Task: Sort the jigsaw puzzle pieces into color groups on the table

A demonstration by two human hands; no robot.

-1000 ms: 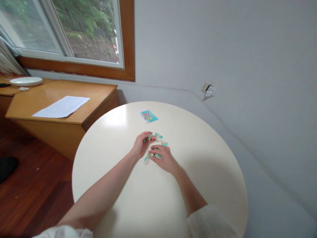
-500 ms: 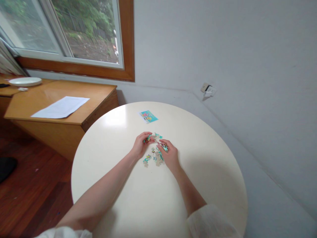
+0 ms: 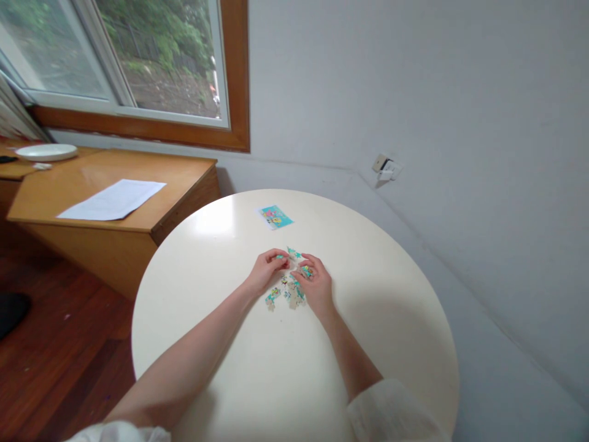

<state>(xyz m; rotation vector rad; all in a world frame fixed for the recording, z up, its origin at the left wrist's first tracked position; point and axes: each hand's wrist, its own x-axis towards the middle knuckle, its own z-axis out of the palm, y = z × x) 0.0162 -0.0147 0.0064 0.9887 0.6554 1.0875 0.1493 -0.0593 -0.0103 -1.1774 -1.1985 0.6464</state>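
Loose jigsaw puzzle pieces [image 3: 294, 296], some teal and some grey side up, lie in a small heap between my hands on the round white table [image 3: 221, 362]. My left hand [image 3: 264, 270] is curled at the heap's left side, with a bit of teal puzzle piece showing at its fingers. On the right, my right hand [image 3: 317, 285] is cupped around several coloured puzzle pieces [image 3: 307, 271]. More pieces [image 3: 294, 253] lie just beyond the fingertips. A teal picture card [image 3: 276, 217] with cartoon figures rests farther back on the table.
A wooden desk [image 3: 184, 169] at the left bears a sheet of paper [image 3: 113, 199] and a white plate [image 3: 46, 151]. Behind the table stands a white wall with a socket and plug [image 3: 386, 167]. A window is at the upper left.
The left fingers have closed in, and fewer pieces show in that hand. The right hand has turned a little and opened slightly, showing the pieces in it.
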